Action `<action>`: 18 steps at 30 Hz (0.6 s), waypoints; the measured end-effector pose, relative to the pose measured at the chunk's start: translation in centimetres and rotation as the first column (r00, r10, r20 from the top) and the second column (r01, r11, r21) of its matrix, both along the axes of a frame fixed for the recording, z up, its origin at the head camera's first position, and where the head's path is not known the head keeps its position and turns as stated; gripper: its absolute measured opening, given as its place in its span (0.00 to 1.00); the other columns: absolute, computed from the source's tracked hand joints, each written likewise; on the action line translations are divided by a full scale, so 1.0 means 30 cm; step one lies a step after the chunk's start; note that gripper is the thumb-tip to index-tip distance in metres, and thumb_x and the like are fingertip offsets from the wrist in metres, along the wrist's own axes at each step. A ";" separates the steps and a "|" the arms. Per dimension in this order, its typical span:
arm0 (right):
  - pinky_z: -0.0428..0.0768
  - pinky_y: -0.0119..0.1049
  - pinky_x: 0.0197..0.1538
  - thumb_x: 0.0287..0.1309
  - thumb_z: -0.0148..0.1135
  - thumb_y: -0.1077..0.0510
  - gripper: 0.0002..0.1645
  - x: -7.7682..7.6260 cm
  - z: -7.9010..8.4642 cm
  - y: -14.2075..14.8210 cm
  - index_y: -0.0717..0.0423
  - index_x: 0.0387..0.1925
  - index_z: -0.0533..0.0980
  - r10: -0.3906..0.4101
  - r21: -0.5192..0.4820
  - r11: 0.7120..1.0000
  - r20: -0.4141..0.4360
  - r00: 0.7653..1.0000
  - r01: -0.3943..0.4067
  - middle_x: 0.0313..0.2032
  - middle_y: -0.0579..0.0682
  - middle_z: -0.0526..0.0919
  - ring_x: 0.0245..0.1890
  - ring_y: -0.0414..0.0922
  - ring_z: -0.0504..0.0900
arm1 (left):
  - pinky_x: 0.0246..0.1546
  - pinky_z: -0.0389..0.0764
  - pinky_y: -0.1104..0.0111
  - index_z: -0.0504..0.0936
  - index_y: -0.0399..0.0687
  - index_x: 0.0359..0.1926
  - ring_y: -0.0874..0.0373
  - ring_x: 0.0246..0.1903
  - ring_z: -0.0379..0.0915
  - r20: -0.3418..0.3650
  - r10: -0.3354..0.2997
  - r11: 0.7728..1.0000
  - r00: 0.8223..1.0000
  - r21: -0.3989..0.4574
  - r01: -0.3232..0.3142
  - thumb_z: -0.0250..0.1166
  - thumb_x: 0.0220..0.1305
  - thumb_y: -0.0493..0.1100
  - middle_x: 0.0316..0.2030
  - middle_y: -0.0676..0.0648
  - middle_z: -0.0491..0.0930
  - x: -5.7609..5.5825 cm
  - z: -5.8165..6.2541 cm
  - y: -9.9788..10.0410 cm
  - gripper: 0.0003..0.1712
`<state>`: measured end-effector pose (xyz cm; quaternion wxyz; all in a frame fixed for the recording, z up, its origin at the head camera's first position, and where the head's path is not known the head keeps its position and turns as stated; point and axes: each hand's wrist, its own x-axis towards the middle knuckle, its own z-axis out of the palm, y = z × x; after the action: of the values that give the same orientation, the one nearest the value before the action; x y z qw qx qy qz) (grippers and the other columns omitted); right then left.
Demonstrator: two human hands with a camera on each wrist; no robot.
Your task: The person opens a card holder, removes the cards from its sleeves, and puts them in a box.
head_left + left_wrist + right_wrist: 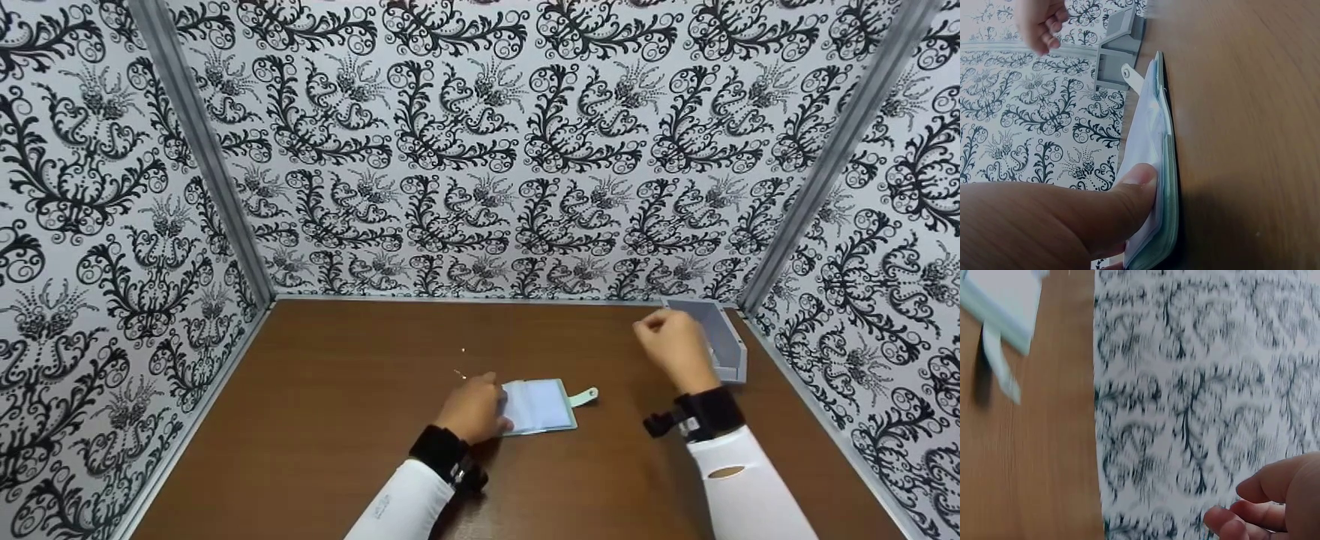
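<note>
A mint-green card holder (551, 405) with pale clear sleeves lies open on the table, its snap strap (585, 396) sticking out to the right. My left hand (472, 409) grips its left side; in the left wrist view the thumb (1139, 179) presses on the sleeves near the edge, while most of the other fingers are hidden. My right hand (679, 349) is raised at the right, overlapping a grey tray (724, 341) in the head view. Its fingers (1224, 517) are loosely bent, and nothing shows between them in the right wrist view.
The brown table (352, 420) is enclosed by patterned black-and-white walls (480, 150) with grey metal corner posts (225, 180). The grey tray stands in the back right corner. Small shiny specks (460, 373) lie on the wood beyond my left hand.
</note>
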<state>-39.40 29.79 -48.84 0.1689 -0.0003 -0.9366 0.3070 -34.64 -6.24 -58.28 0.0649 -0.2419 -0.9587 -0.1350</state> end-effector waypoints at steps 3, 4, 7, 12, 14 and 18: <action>0.85 0.43 0.42 0.73 0.70 0.52 0.14 0.008 -0.010 -0.073 0.59 0.47 0.91 0.071 0.000 0.997 0.031 0.997 -0.071 0.45 0.61 0.95 0.35 0.50 0.89 | 0.52 0.92 0.51 0.95 0.49 0.43 0.47 0.53 0.88 -0.010 0.001 1.000 1.000 -0.006 -0.002 0.87 0.62 0.56 0.54 0.45 0.87 0.001 0.000 0.000 0.19; 0.86 0.44 0.42 0.73 0.70 0.53 0.14 0.012 -0.014 -0.096 0.59 0.47 0.91 0.099 -0.007 0.995 0.038 0.994 -0.099 0.45 0.60 0.95 0.36 0.50 0.89 | 0.52 0.92 0.52 0.95 0.49 0.44 0.47 0.52 0.88 -0.012 0.002 1.000 1.000 -0.006 -0.003 0.87 0.62 0.56 0.53 0.45 0.87 0.001 0.000 0.001 0.19; 0.89 0.48 0.47 0.73 0.72 0.54 0.11 0.024 -0.033 -0.163 0.58 0.45 0.91 0.169 -0.003 0.986 0.053 0.984 -0.169 0.43 0.58 0.95 0.38 0.50 0.90 | 0.52 0.92 0.53 0.95 0.48 0.43 0.48 0.50 0.87 -0.014 0.001 1.000 1.000 -0.005 -0.001 0.87 0.62 0.56 0.51 0.45 0.87 0.001 0.000 0.000 0.19; 0.89 0.44 0.46 0.72 0.74 0.55 0.07 0.040 -0.075 -0.251 0.55 0.41 0.90 0.259 -0.053 0.965 0.105 0.960 -0.255 0.39 0.53 0.93 0.36 0.46 0.87 | 0.54 0.92 0.52 0.95 0.49 0.42 0.46 0.51 0.88 -0.015 0.001 1.000 1.000 -0.014 -0.001 0.87 0.63 0.56 0.53 0.43 0.88 -0.001 -0.002 0.000 0.18; 0.86 0.40 0.43 0.72 0.74 0.55 0.07 0.047 -0.091 -0.273 0.54 0.41 0.90 0.279 -0.081 0.959 0.122 0.952 -0.271 0.38 0.52 0.93 0.34 0.44 0.85 | 0.55 0.92 0.52 0.95 0.49 0.42 0.46 0.52 0.88 -0.016 0.001 1.000 1.000 -0.014 -0.002 0.86 0.62 0.56 0.54 0.43 0.88 -0.003 -0.004 0.003 0.18; 0.83 0.37 0.38 0.73 0.74 0.55 0.07 0.062 -0.112 -0.309 0.54 0.40 0.90 0.301 -0.118 0.951 0.143 0.943 -0.286 0.37 0.51 0.92 0.32 0.43 0.83 | 0.55 0.91 0.53 0.95 0.49 0.43 0.47 0.51 0.88 -0.005 0.006 1.000 1.000 -0.011 -0.006 0.86 0.62 0.56 0.54 0.43 0.88 -0.007 -0.006 0.004 0.18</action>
<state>-37.53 20.52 -52.20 0.0457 0.1067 -0.9208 0.3723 -34.84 -6.14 -58.47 0.0663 -0.2395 -0.9600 -0.1291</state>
